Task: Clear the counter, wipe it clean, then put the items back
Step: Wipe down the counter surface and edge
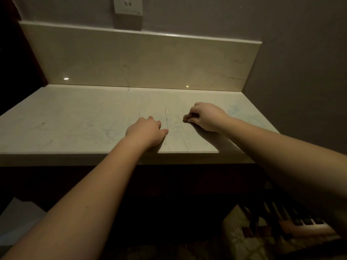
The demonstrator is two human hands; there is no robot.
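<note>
1. Counter (75, 119): a pale, marble-like slab with thin dark veins, seen from above and in front under dim light. It fills the middle of the view; its front edge runs across the frame below the hands. No containers show anywhere on it.
2. Surface appearance: faint bluish smears mark the right part of the counter, beyond the right hand, and weaker bluish traces lie left of the left hand. Two small bright light reflections sit at the base of the backsplash (150, 61), a matching pale panel that rises from the counter's rear edge.
3. Left hand (145, 133): palm down on the counter near its front edge, fingers curled under and drawn together, thumb extended to the right. Nothing can be seen in it.
4. Right hand (206, 117): resting on the counter farther back and to the right, well apart from the left hand. Its fingers are curled inward with their tips bunched against the thumb, as in a pinch; whether anything lies between them cannot be told.
5. Wall outlet (127, 5): a white plate on the grey wall above the backsplash, left of centre.
6. Below the counter, at lower right, a dim patterned floor and light-and-dark slatted shapes appear, too dark to identify.
</note>
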